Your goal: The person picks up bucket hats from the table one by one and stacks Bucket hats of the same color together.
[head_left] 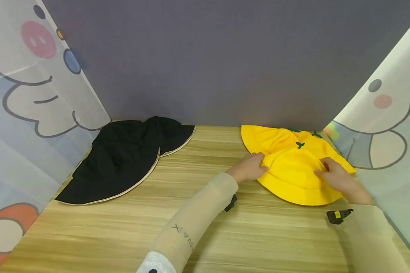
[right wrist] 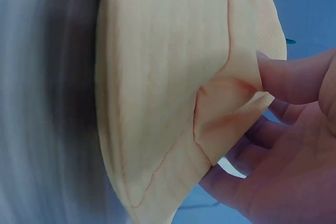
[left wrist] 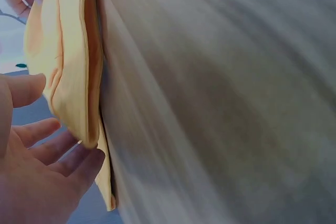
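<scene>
On the tabletop [head_left: 198, 185], right side, the right hand [head_left: 339, 178] is pinching the front yellow hat [head_left: 295, 170] while the left hand [head_left: 249, 167], grip wide, is touching its brim [head_left: 294, 195]; light, even handling should be sparing creases.

Bare tabletop [head_left: 205, 159] is separating black hats [head_left: 123, 163] from yellow hats [head_left: 295, 170], leaving a passage. A grey panel [head_left: 205, 64] is blocking the far side; patterned walls [head_left: 65, 106] are closing both flanks. The left sleeve [head_left: 198, 216] is occupying the near approach; the right hand [head_left: 339, 178] is obstructing the yellow hats' right portion.
</scene>
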The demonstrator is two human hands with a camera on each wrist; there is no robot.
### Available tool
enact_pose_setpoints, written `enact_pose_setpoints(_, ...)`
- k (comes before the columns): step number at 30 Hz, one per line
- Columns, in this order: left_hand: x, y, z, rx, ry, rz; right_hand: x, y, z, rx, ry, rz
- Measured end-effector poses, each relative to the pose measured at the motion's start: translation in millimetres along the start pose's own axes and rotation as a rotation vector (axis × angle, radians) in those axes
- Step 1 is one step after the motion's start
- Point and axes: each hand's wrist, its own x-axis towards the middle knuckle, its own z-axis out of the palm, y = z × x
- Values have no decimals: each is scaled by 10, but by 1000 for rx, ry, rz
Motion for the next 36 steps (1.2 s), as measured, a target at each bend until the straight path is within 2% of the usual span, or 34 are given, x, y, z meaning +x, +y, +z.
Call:
enact_pose_setpoints(8, -15, -52, -11, -32, 49, 4, 56, -213, 105, -21, 18, -59)
enact_pose_setpoints(15, -87, -61, -36, -76, 69, -62, 81, -342, 194, -11, 14, -96)
enact_pose_setpoints(18, -107, -88, -41, -85, 74, -69, 98, -401, 230, -28, 19, -119)
enact_pose_setpoints(27, -173, -296, -151, -58, 71, -59, 196, -612, 366, -123, -16, -172)
enact_pose_setpoints(36, -279, -498, -287, -34, 77, -82, 272, -854, 476, -122, -50, -190)
